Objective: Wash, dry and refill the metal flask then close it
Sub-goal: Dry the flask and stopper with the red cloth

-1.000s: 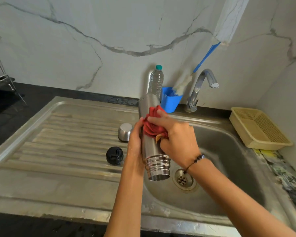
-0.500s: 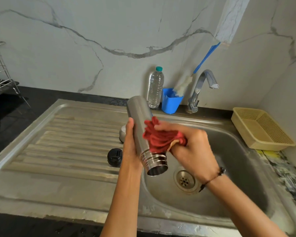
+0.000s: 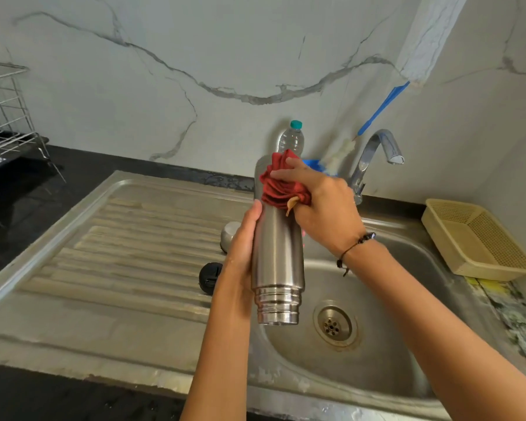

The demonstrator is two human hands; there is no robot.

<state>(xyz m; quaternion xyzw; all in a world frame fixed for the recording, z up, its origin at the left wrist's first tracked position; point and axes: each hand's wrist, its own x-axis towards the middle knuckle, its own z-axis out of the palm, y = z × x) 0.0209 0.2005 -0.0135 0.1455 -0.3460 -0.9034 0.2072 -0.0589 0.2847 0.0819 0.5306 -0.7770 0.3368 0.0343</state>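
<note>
Upside-down flask (image 3: 277, 253) (uncapped), left hand (image 3: 240, 247) gripping

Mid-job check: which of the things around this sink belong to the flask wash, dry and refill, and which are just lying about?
In the job: metal flask, held mouth-down by the left hand; red cloth, pressed on it by the right hand; black stopper and steel cap on the drainboard; water bottle; tap.

Lying about: yellow basket; wire rack; bottle brush in the blue holder.
</note>
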